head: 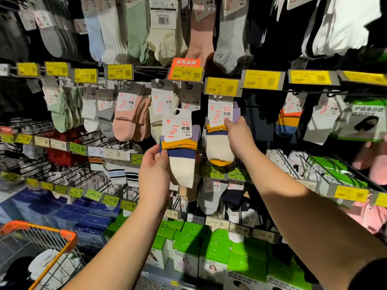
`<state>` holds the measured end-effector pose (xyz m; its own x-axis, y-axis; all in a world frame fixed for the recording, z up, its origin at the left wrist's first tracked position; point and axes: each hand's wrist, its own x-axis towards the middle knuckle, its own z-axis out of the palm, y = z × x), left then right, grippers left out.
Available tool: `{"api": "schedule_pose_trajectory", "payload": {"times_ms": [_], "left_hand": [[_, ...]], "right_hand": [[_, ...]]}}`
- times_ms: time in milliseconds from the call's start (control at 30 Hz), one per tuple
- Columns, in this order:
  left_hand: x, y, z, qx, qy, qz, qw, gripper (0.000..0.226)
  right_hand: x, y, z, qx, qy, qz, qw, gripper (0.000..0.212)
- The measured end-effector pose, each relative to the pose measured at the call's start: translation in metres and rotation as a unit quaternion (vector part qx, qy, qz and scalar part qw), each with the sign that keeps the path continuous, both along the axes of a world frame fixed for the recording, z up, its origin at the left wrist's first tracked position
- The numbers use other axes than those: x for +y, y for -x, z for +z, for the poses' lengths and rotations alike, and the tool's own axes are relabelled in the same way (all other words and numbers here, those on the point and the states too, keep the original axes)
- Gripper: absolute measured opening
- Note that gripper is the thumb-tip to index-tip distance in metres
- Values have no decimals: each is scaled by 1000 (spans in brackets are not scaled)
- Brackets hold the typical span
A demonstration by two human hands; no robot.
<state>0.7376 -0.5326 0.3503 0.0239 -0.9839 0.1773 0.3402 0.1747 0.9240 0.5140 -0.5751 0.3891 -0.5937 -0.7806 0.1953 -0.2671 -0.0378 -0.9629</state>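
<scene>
Head view: two bare forearms reach up to a wall rack of socks. The left hand grips a loose sock pack, with the thumb on the front at the navy band and the fingers curled behind. The pack has a white header card above yellow, navy and cream bands. It is held upright near the centre of the frame, clear of the hooks.

Close by, at 2 o'clock from it, is a hanging sock pack in the same colours. Its card top sits just under a yellow 7.99 price label; I cannot tell whether it is on the hook. The right hand pinches this pack at its 3 o'clock edge, thumb on the card's lower corner.

Pink socks hang at 9 o'clock from the loose pack, and an orange sign is at 12 o'clock. Green boxes are stacked at 6 o'clock. An orange-rimmed shopping cart stands at 8 o'clock, in the corner of the frame.
</scene>
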Motion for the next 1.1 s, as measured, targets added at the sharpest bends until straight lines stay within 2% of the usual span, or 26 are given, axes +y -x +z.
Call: {"api": "schedule_pose_trajectory", "payload": {"times_ms": [133, 233, 333, 433, 600, 700, 767, 867, 967, 1100], "left_hand": [[2, -2, 0, -9, 3, 0, 1000, 24], [2, -1, -1, -12, 0, 3, 1000, 24], [1, 2, -3, -4, -7, 2, 1000, 24], [0, 7, -4, 4, -9, -1, 1000, 18], [-2, 13, -5, 8, -21, -20, 1000, 15], [-4, 18, -6, 3, -19, -28, 999, 20], [-4, 20, -6, 9, -20, -32, 999, 21], [-5, 25, -8, 24, -20, -47, 998, 22], [-7, 33, -10, 18, -16, -56, 998, 24], [-7, 47, -6, 7, -11, -64, 998, 19]], "right_hand": [[-3, 1, -8, 8, -25, -14, 1000, 48], [-9, 7, -3, 122, -101, -51, 986, 46], [-18, 14, 8, 255, -189, -72, 945, 50], [-27, 20, 14, 321, -239, -92, 912, 56], [-20, 19, 19, 363, -253, -88, 892, 48], [-8, 20, 13, 360, -261, -91, 891, 61], [5, 19, 2, 324, -219, -107, 914, 69], [33, 9, -21, 252, -116, -111, 954, 51], [57, -11, -38, 109, -52, -8, 993, 43], [60, -32, -53, -46, -35, 112, 992, 66]]}}
